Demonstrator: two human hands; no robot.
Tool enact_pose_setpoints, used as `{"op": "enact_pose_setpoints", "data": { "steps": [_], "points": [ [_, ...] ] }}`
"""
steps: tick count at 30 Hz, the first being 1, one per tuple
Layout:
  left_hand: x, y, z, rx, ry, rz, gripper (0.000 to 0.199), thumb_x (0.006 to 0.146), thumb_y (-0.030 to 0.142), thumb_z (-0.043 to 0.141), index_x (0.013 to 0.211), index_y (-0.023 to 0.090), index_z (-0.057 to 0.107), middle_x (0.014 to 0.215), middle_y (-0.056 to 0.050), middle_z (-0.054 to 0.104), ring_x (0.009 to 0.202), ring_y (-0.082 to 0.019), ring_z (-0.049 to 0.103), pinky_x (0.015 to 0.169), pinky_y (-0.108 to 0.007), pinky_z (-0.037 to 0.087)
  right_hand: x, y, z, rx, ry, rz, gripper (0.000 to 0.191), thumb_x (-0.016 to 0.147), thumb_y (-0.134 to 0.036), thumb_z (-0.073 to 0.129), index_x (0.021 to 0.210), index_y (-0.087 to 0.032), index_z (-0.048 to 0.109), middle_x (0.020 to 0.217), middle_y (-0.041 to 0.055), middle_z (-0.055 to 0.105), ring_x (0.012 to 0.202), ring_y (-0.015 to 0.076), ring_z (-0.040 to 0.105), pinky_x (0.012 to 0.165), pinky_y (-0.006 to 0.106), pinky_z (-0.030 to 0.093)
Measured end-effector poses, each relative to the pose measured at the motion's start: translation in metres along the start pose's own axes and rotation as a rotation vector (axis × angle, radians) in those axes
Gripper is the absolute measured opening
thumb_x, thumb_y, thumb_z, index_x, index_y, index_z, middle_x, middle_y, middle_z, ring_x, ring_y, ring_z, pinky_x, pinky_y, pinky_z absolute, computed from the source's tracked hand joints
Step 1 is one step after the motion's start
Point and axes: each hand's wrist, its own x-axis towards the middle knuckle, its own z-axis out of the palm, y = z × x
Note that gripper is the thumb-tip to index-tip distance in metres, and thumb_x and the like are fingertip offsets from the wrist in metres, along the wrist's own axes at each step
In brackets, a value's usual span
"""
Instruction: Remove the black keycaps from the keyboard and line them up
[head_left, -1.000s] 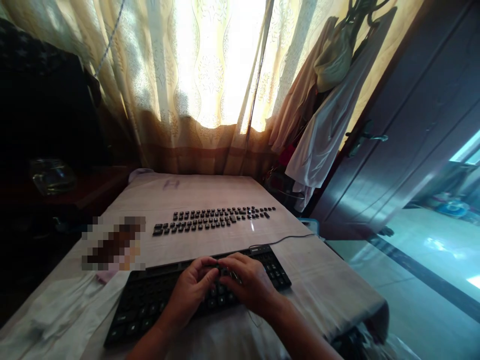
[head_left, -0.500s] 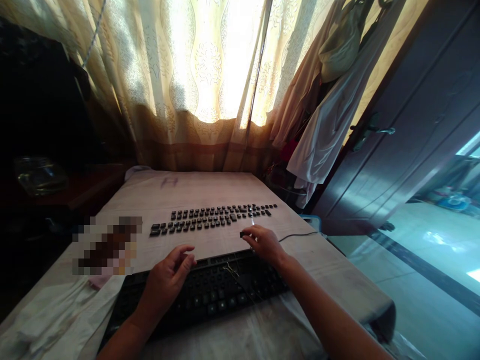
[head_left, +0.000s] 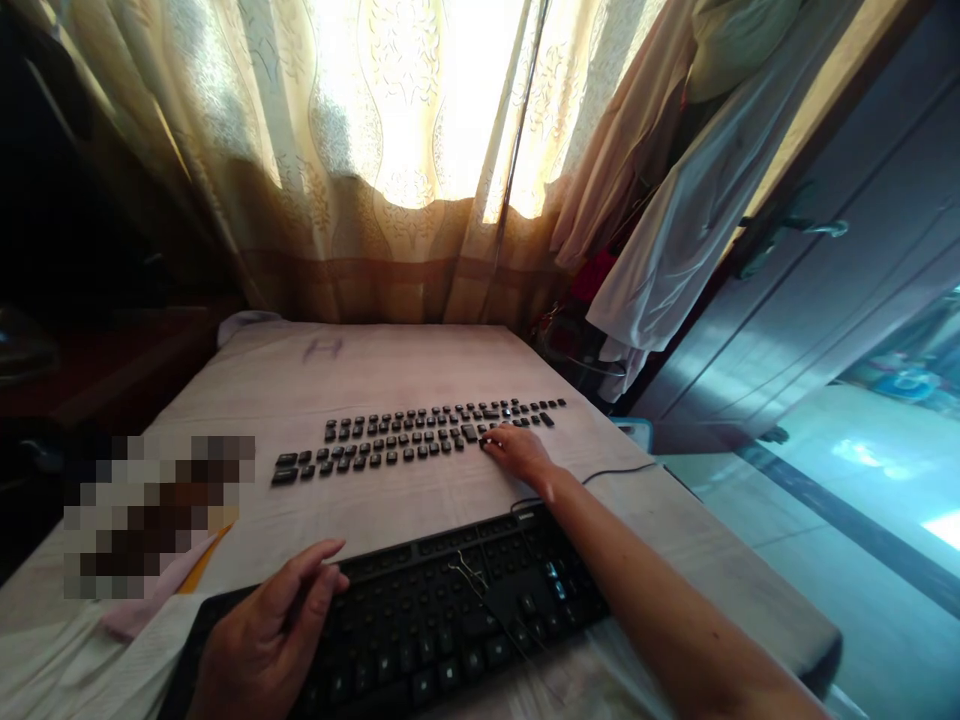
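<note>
A black keyboard (head_left: 442, 610) lies on the cloth-covered table in front of me, with many of its keycaps off. My left hand (head_left: 274, 625) rests over its left end, thumb and forefinger a little apart, holding nothing. Beyond the keyboard, several loose black keycaps (head_left: 390, 457) stand in long rows. My right hand (head_left: 521, 452) reaches to the right part of the nearest row, its fingertips pinching a small black keycap (head_left: 484, 441) at the table surface. On the keyboard lies a thin wire tool (head_left: 471, 575), like a keycap puller.
A black cable (head_left: 615, 472) runs right from the keyboard across the table (head_left: 405, 365). Crumpled cloth and a pixelated item are at the left. A curtain (head_left: 337, 230) hangs behind, with hanging clothes (head_left: 645, 270) and a door (head_left: 750, 300) at the right.
My right hand has moved forward with the keycap from above the keyboard's far edge to the rows. My left hand has drawn back toward the keyboard's left end. The view has shifted.
</note>
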Motion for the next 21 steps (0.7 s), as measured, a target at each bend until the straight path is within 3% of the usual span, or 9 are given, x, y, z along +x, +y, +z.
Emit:
{"op": "enact_pose_setpoints", "data": {
  "steps": [15, 21],
  "points": [
    [0.0, -0.002, 0.0, 0.005, -0.033, -0.026, 0.033, 0.097, 0.052, 0.044, 0.106, 0.027, 0.063, 0.07, 0.008, 0.077, 0.06, -0.01, 0.074, 0.062, -0.012, 0.057, -0.006, 0.0, -0.001, -0.015, 0.009, 0.005, 0.038, 0.094, -0.026, 0.052, 0.131, -0.023, 0.062, 0.124, 0.0089, 0.068, 0.11, 0.0226, 0.065, 0.093, 0.03, 0.046],
    [-0.002, -0.006, 0.0, -0.021, -0.042, -0.103, 0.034, 0.095, 0.054, 0.047, 0.106, 0.027, 0.066, 0.069, 0.006, 0.077, 0.061, -0.014, 0.075, 0.063, -0.018, 0.059, -0.023, 0.003, -0.008, 0.013, 0.043, -0.005, 0.032, 0.094, -0.022, 0.052, 0.121, -0.021, 0.068, 0.119, 0.0091, 0.071, 0.106, 0.0218, 0.067, 0.092, 0.03, 0.047]
  ]
}}
